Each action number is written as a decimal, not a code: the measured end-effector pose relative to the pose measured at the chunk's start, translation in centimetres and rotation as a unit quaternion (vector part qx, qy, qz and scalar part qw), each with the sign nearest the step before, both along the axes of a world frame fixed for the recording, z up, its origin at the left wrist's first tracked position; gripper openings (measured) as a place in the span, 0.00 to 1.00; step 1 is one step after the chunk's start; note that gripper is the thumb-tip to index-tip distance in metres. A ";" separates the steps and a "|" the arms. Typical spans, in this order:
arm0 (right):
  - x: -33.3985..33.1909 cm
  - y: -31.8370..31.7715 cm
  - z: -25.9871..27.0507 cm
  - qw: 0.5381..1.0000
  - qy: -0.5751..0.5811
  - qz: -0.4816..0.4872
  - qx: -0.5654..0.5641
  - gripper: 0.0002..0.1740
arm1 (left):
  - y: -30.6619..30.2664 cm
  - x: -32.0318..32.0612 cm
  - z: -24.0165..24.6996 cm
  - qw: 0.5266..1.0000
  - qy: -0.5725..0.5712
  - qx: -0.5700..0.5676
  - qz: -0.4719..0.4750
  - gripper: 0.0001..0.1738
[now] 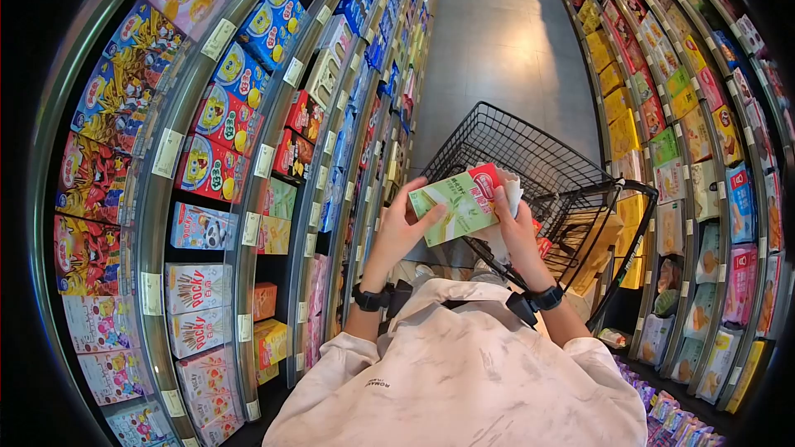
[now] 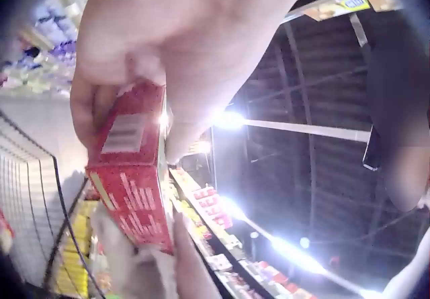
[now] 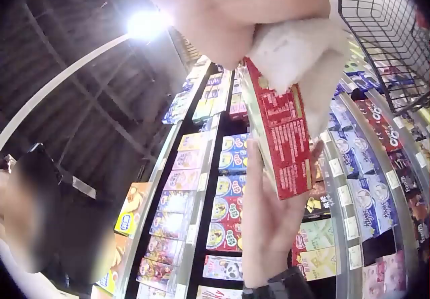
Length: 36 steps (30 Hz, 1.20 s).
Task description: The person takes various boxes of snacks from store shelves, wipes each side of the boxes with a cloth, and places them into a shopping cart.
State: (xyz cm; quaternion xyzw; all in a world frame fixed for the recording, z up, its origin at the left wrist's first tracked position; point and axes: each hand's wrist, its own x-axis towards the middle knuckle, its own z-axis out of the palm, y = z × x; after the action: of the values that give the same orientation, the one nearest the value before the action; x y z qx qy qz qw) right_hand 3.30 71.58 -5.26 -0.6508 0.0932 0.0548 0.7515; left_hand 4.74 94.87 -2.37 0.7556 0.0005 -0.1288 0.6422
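Both hands hold a green and red snack box point(image 1: 460, 205) in front of the chest. The left hand point(image 1: 397, 228) grips its left end, thumb on the front face; in the left wrist view this hand point(image 2: 168, 37) curls over the box's red side point(image 2: 138, 171). At the right end, the right hand point(image 1: 517, 232) pinches the box, with a crumpled white tissue point(image 1: 513, 190) in the same hand. The right wrist view has the box's red printed side point(image 3: 282, 138), the white tissue point(image 3: 295, 51) beside it and the right hand point(image 3: 235, 10) above.
A black wire shopping basket point(image 1: 530, 136) stands just beyond the hands, with a brown paper bag point(image 1: 592, 240) at its near side. Shelves of boxed snacks point(image 1: 199, 232) line the left, more shelves point(image 1: 662, 165) the right. The grey aisle floor point(image 1: 497, 41) runs ahead.
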 end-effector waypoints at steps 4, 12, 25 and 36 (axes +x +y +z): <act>0.4 1.2 -1.2 0.997 -0.064 -0.051 -0.010 0.27 | -1.1 -0.2 -0.5 0.995 -0.096 0.010 0.006 0.35; 0.0 -1.1 -1.5 0.999 0.024 -0.035 -0.010 0.29 | 0.2 0.0 2.8 0.971 -0.185 0.153 -0.013 0.33; 0.1 0.8 0.8 0.947 0.144 -0.007 0.285 0.24 | -3.0 -0.3 1.4 0.882 -0.416 0.207 -0.082 0.40; -0.5 -0.1 1.0 0.986 0.035 -0.041 0.158 0.25 | -2.7 -0.7 0.5 0.984 -0.140 0.082 -0.068 0.58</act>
State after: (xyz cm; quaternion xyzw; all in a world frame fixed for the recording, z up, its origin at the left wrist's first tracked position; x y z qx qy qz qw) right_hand 2.75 71.43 -4.29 -0.5172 0.1363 0.0606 0.8427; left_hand 4.04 92.13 -1.90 0.8145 -0.1302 -0.0646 0.5617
